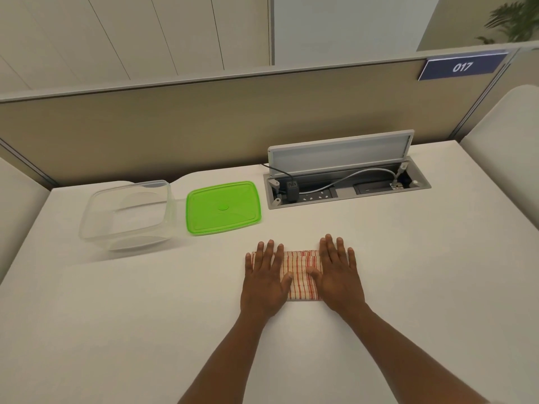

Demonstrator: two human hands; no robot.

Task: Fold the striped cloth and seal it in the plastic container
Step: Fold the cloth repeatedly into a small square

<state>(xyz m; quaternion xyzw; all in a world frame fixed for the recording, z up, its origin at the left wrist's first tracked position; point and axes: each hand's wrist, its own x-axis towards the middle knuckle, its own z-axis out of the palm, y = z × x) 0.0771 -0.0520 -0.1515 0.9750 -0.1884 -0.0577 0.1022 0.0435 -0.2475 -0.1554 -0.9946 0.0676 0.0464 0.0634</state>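
Observation:
The striped cloth (300, 277), cream with thin red stripes, lies folded into a small rectangle on the white table (408, 287). My left hand (267, 278) lies flat on its left part, fingers spread. My right hand (338, 272) presses flat on its right part, thumb resting on the fabric. Both palms cover the cloth's ends, so only the middle strip shows. The clear plastic container (128, 212) stands uncovered and hollow at the far left. Its green lid (223, 207) lies flat on the table just to the right of it.
An open cable hatch (344, 182) with a raised grey flap, plugs and cords sits in the table at the back right. A beige partition (204, 126) with a "017" sign (462, 67) runs along the far edge.

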